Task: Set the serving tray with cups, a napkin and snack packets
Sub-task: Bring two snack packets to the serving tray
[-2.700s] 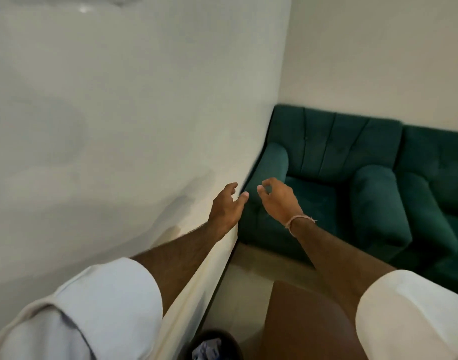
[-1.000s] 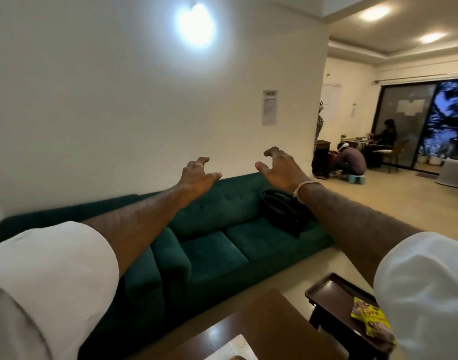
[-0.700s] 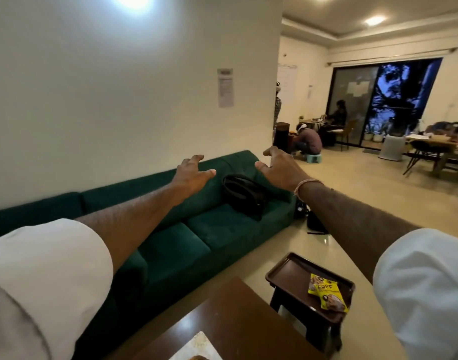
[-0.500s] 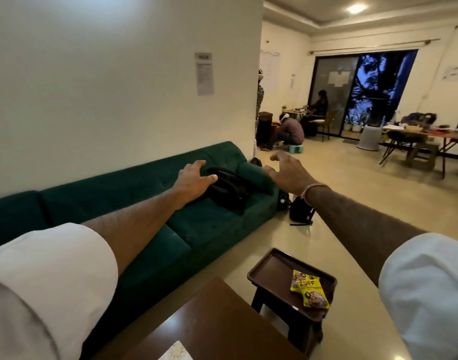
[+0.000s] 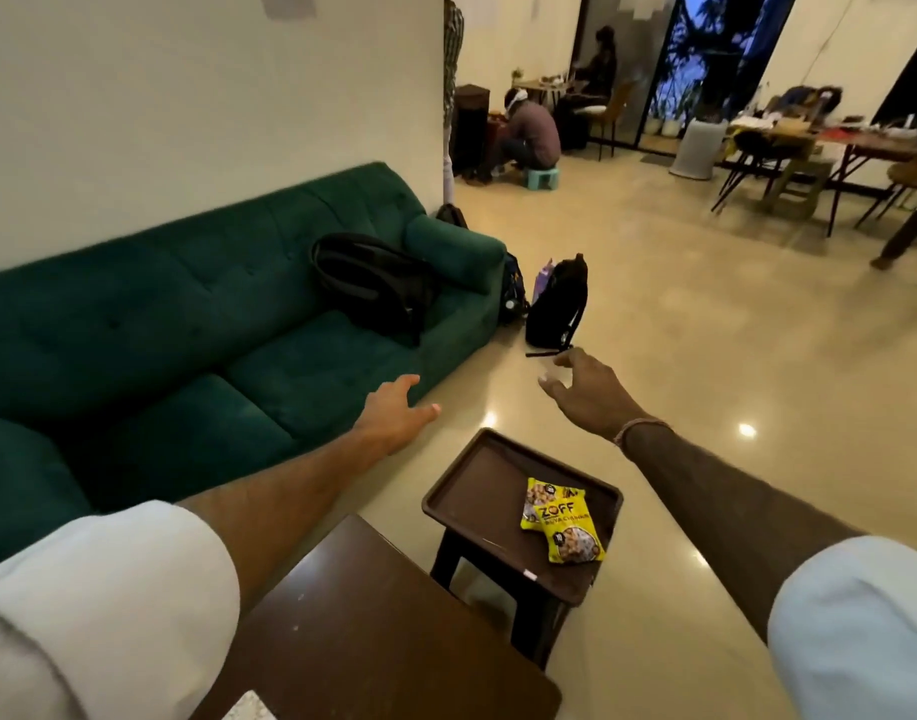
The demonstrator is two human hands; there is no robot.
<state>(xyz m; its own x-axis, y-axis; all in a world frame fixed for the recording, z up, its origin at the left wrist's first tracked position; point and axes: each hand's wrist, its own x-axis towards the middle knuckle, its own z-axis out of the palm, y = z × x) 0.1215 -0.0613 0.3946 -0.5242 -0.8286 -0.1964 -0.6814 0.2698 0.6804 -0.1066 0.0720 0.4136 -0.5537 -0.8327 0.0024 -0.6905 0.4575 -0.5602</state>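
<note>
Head view. Serving tray: dark brown, on a small stool beside the counter. Snack packets: two, yellow, lying on the tray's right half. Cups, napkin: not identifiable. Left hand and right hand: empty, fingers spread, held out above the floor beyond the tray. Step, judged: locating remaining items; next move calls for fetching cups. Change: view has swung down from the wall; hands have lowered.

The word "ZOFF" is printed in black on the front yellow snack packet. The smaller words under it are too blurred to be read. No other writing can be read.
</note>
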